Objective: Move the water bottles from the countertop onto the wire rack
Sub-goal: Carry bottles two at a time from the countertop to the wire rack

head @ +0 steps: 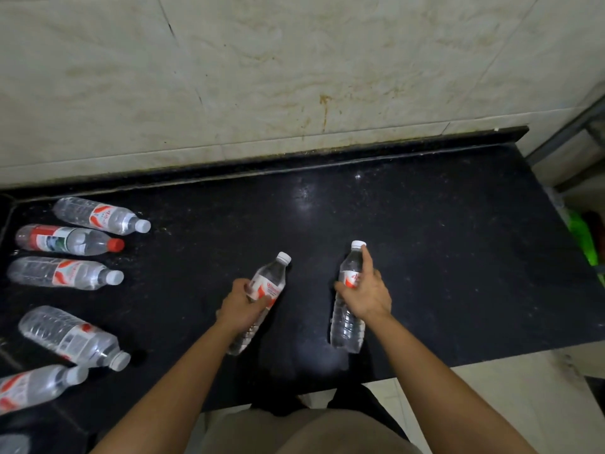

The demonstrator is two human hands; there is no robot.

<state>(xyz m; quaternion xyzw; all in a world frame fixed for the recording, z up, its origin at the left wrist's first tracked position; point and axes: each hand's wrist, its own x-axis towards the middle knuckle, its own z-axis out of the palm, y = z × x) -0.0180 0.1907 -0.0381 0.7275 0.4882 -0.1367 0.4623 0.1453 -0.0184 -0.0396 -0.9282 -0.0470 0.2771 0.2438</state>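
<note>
Left of my hands, I see five bottles lying on the black surface (425, 224): four white-capped ones and a red-capped bottle (68, 240) second from the wall. My left hand (240, 308) is wrapped around a tilted bottle (262, 296), cap toward the wall. Just right of it, my right hand (366, 294) clasps another bottle (348, 309) from above at its label.

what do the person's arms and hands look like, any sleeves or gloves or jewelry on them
Both forearms are bare down to the frame's bottom edge: no sleeves show. The left hand and right hand wear no gloves, and no watch, bracelet or ring is visible on them.
</note>
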